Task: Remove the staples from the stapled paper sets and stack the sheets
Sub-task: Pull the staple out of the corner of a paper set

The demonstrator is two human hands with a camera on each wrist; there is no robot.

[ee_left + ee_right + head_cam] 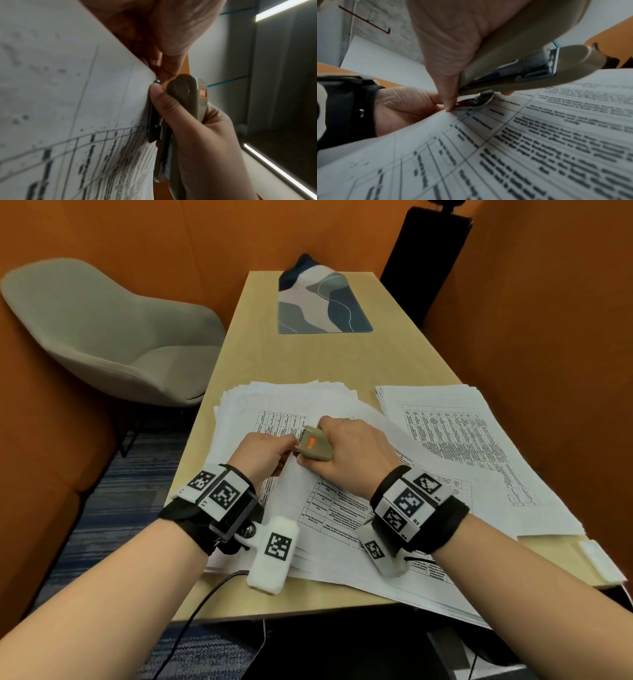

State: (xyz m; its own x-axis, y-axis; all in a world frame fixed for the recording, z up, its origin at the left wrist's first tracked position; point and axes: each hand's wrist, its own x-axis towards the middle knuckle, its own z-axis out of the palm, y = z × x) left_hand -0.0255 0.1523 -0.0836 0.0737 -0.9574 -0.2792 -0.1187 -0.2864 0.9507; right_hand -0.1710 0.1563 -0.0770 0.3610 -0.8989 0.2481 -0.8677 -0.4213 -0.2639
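A beige stapler (313,446), its rear remover tab set at the corner of the stapled paper set (329,501) at mid-table, is gripped by the right hand (356,453), while that corner is pinched by the left hand (262,451). This staple is judged not yet out. A loose stack of sheets (455,433) lies at 2 o'clock and a larger pile (274,398) underneath, so much appears left.

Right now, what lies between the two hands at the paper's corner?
Only the beige stapler's metal remover tip, against the stapled paper set's corner. The right hand grips the stapler; the left hand pinches the corner. The right wrist view shows it best.
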